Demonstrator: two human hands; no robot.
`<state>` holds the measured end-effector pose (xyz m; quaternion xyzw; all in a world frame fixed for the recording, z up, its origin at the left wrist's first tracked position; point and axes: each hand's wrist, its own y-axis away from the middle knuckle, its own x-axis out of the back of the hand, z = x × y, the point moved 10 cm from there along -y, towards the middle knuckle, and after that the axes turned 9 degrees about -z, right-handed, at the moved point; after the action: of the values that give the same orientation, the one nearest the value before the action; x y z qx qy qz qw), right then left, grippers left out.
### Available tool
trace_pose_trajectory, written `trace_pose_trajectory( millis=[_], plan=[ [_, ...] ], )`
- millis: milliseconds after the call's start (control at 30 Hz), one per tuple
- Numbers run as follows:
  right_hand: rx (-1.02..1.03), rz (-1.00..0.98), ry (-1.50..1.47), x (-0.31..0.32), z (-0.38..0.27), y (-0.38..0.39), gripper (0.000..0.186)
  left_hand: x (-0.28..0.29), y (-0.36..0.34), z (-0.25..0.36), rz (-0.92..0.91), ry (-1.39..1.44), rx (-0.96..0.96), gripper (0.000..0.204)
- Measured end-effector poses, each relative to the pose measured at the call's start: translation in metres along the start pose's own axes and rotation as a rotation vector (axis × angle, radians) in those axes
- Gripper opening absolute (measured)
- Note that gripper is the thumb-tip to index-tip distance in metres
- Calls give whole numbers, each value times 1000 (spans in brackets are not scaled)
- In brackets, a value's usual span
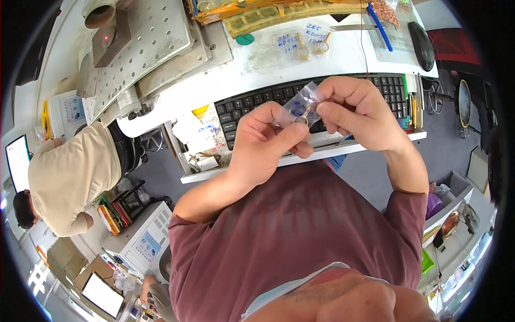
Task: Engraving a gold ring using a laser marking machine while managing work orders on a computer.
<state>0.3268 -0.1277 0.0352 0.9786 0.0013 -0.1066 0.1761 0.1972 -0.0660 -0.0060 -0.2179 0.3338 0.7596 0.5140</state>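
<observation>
Plastic bag (298, 105), clear and crinkled, slants from near left to far right over the black keyboard (263, 99). From my remote view, the left hand (271, 137) pinches its near end between thumb and bent fingers; the right hand (358, 112), also closed, grips its right edge. The keyboard lies in a pulled-out drawer (412, 138) under the smooth white desk (198, 80). Far left, I see a perforated metal plate (166, 35); left, a person (75, 172) in beige above grey floor (370, 167).
</observation>
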Motion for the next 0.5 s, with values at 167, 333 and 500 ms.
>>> trace_pose_trajectory(
  millis=[167,333,500],
  plan=[
    [45,-30,36,-6,4,4,12,-1,2,-3,11,69,-68,11],
    [91,66,82,-1,0,5,16,-8,2,-9,-89,76,-13,11],
    [273,42,287,-1,-8,7,21,-15,3,-12,-141,4,47,11]
  ],
)
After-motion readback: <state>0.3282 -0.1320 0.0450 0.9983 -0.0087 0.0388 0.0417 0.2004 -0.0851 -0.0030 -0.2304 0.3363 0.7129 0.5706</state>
